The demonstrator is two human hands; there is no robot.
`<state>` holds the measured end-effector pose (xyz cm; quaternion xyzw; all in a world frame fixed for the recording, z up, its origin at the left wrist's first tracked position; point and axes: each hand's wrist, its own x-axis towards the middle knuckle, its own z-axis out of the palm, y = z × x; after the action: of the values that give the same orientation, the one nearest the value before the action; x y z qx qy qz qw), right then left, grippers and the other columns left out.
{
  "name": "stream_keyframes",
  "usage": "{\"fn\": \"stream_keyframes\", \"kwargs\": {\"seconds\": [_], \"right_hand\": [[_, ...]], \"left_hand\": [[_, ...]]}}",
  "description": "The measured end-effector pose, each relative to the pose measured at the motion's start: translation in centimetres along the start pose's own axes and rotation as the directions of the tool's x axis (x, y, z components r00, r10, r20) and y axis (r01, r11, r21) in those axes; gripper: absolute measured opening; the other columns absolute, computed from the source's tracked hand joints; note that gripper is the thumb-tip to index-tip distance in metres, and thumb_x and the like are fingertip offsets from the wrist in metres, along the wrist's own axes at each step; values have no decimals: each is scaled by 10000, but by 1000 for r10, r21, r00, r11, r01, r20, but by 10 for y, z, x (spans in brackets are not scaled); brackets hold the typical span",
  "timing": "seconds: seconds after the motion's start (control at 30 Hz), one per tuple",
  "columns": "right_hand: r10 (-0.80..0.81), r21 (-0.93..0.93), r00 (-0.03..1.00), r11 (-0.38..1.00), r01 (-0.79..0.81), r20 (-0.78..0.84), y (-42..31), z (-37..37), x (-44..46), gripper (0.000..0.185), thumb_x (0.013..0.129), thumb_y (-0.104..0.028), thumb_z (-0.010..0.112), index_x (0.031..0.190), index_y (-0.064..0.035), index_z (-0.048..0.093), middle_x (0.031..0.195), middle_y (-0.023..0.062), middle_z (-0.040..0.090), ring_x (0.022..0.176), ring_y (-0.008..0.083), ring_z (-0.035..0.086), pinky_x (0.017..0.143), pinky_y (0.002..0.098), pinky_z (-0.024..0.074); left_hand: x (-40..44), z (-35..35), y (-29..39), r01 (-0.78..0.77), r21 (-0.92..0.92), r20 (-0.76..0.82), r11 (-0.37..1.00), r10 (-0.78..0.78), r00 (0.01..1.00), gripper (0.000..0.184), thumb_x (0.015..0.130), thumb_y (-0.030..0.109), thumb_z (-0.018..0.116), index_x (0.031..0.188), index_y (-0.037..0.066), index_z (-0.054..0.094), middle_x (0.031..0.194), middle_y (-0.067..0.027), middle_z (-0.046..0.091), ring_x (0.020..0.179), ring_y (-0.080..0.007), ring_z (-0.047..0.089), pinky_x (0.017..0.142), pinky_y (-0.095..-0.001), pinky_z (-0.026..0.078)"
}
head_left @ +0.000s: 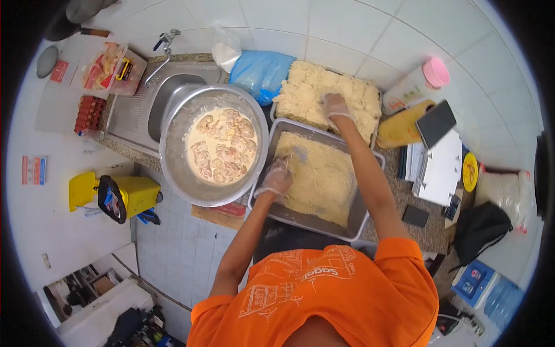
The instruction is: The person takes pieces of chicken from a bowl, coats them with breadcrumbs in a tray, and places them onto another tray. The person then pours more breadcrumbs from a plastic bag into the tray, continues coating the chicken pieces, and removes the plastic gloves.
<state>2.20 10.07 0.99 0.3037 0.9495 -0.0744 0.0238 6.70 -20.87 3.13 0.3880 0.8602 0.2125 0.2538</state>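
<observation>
Touching grainy crumbs (pixel 324 182) is the left hand (pixel 277 178), lumpy breading (pixel 306 87) the right hand (pixel 336 107); openness, hold unclear.

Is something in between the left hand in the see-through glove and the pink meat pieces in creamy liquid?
Yes. Two rims stand between the left hand and the pink meat pieces: those of the grey rectangular tray and the round silver metal bowl.

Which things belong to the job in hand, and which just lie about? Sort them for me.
Apparently in use: left hand, right hand, grey tray, pale crumbs, crumbly heap, metal bowl.

Apparently just lying about: yellow bin, black bag, blue water bottle.
</observation>
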Motion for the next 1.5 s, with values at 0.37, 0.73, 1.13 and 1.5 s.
{"fn": "stream_keyframes", "kwargs": {"seconds": [0.37,0.73,1.13,1.5], "right_hand": [[95,-33,994,995,-97,-62,3,44,-245,511,898,-284,340,1367,-83,338,1431,218,243,1331,327,247,1071,499,195],[72,263,890,942,-209,450,34,39,-269,667,740,-282,634,1322,-61,394,1327,209,411,1176,339,445,1017,364,346],[-141,154,969,982,111,202,24,36,-282,456,819,-169,483,1275,-162,474,1239,202,495,1221,298,406,1031,433,281],[416,523,840,658,-542,347,-8,-1,-293,372,806,-275,527,1041,5,596,996,254,598,966,383,574,814,440,448]], "left_hand": [[67,68,-46,-163,379,161,911,109,981,425,788,205,524,1172,24,531,1226,-211,502,1201,-315,439,999,-406,347],[42,49,-36,-140,432,325,891,-9,946,475,732,182,569,1165,-2,508,1188,-186,551,1127,-357,511,934,-417,426],[-1,20,-18,-166,317,160,934,120,980,360,785,170,501,1060,-50,576,1020,-183,612,1050,-372,537,899,-405,431],[-5,83,24,-562,109,583,820,405,704,335,815,220,477,1045,17,613,1119,-250,555,1029,-376,546,879,-386,426]]}}
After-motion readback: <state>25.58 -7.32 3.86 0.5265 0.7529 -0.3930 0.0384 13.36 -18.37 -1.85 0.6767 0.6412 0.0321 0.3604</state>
